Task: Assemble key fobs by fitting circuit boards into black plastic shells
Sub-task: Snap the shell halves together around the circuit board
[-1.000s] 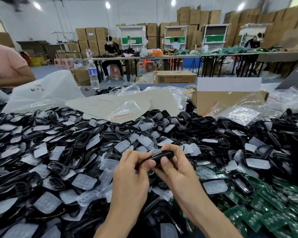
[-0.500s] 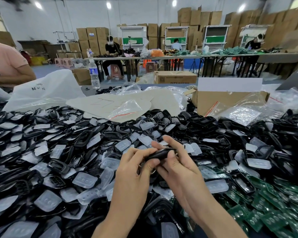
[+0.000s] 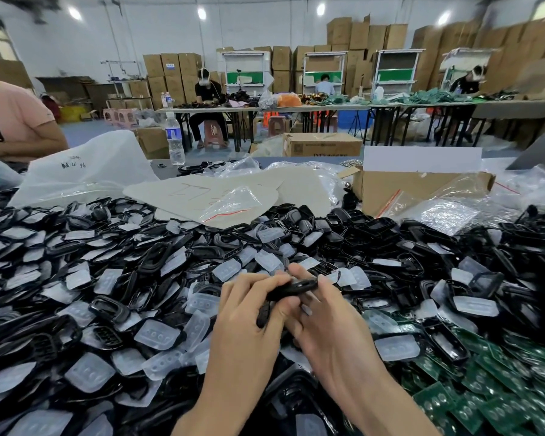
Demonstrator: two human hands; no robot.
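A black plastic key fob shell [image 3: 291, 287] is pinched between both hands just above the heap. My left hand [image 3: 249, 313] grips its near left end, and my right hand [image 3: 323, 316] holds its right side, fingers curled over it. Below the hands spreads a large pile of black shells [image 3: 158, 262] mixed with translucent rubber button pads [image 3: 155, 335]. Green circuit boards [image 3: 472, 391] lie heaped at the lower right. Whether a board sits inside the held shell is hidden by my fingers.
An open cardboard box [image 3: 422, 187] with plastic bags stands at the back right. A flat card sheet [image 3: 233, 193] and a white bag [image 3: 85, 171] lie behind the pile. A water bottle [image 3: 174, 140] stands farther back. A person in a pink shirt [image 3: 10, 121] sits at left.
Both hands have kept hold of the black shell and shifted their grip on it, the left fingers folding further over its near end. The pile has not moved.
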